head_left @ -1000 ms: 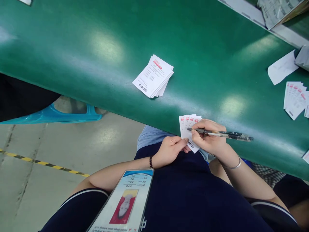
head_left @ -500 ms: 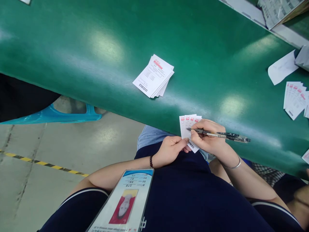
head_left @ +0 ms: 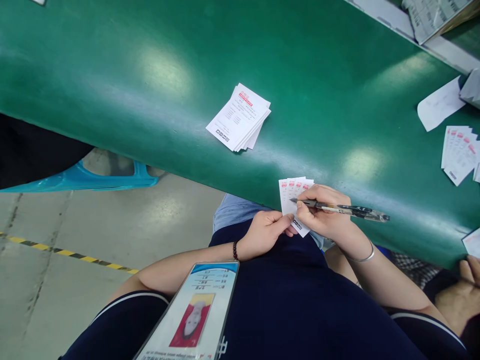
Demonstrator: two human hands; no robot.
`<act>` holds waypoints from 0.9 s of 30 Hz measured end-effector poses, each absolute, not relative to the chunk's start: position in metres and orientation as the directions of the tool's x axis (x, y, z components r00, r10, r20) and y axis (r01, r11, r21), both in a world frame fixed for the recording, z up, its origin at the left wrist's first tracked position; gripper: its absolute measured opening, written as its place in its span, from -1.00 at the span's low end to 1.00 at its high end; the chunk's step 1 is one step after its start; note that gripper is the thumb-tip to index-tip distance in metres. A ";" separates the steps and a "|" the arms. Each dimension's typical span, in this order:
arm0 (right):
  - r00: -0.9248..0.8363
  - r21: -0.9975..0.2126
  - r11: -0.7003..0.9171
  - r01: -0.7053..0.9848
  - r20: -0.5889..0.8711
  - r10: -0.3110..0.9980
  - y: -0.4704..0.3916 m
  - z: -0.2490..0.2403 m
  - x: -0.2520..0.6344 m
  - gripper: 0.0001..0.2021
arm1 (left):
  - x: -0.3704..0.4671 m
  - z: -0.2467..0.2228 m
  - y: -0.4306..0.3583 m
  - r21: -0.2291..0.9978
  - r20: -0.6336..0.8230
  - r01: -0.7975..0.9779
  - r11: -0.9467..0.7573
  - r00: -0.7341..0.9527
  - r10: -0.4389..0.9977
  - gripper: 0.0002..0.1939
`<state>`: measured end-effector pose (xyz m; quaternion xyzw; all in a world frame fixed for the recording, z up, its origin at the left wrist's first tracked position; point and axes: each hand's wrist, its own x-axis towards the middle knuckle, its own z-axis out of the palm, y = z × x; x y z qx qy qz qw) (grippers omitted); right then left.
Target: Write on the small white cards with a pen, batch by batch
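Several white certificate cards [head_left: 288, 197] with red headings are fanned out at the table's near edge. My left hand [head_left: 264, 230] pinches them by their lower part, thumb on top. My right hand [head_left: 326, 212] is closed around a black pen [head_left: 360, 212], whose tip points left at the face of the cards. The pen's clear barrel end sticks out to the right. Further up on the green table [head_left: 300, 65] lies a loose stack of the same kind of certificate cards [head_left: 238, 117], printed side up.
Another fan of cards [head_left: 457, 155] and a loose paper [head_left: 438, 104] lie at the right. A box [head_left: 435, 20] stands at the top right. A co-worker's hand [head_left: 459, 295] is at the right edge beside a card [head_left: 473, 243]. A blue stool [head_left: 101, 179] is at left.
Both my hands, the fanned cards and the pen are almost unmoved. At the right edge, the co-worker's hand and the card beside it have come further into view, leftward.
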<state>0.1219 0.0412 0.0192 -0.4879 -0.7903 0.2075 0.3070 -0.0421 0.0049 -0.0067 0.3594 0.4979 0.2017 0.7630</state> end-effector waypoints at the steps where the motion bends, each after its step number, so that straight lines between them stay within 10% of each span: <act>1: -0.334 -0.629 0.438 0.643 0.284 0.899 0.041 0.019 0.122 -0.91 | -0.042 -0.006 0.005 0.749 -0.616 0.051 0.660 0.422 0.665 -0.64; 27: -0.265 -0.659 0.380 0.650 0.272 0.925 0.035 0.019 0.128 -0.92 | -0.041 -0.012 0.001 0.769 -0.600 0.051 0.638 0.405 0.690 -0.64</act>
